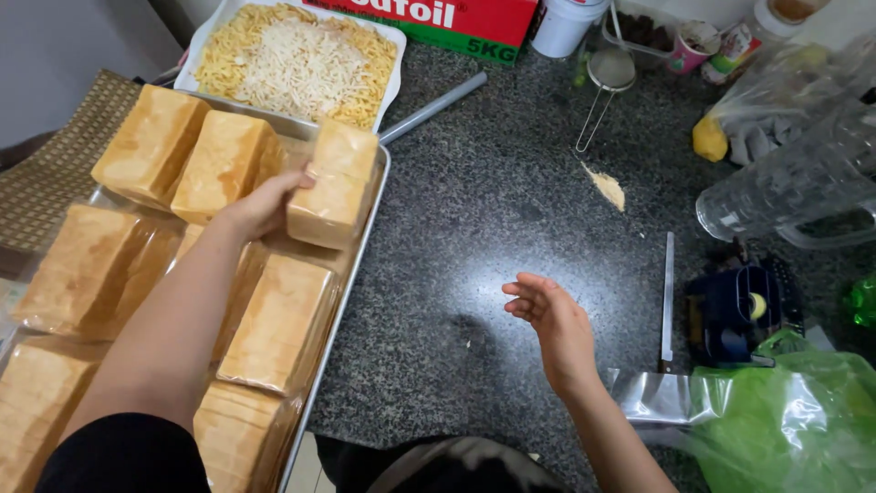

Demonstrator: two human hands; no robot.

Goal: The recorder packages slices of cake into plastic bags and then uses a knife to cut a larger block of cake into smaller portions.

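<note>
The left hand (265, 205) is closed around a wrapped loaf of bread (333, 187). The loaf is lifted over the far right corner of the metal tray (358, 246), at about 11 o'clock in the view. Its long side runs from 1 o'clock down to 7 o'clock, and its pale sliced end faces up toward 1 o'clock. More wrapped loaves (151, 146) fill the tray beside it.

The right hand (552, 319) is open and holds nothing. It hovers over the dark speckled table (474, 237).

The wrap looks slippery, so the loaf could slide out of the one-hand grip. A hard squeeze could squash the soft bread. A long knife (667, 301) lies at 3 o'clock, close to the open hand.
</note>
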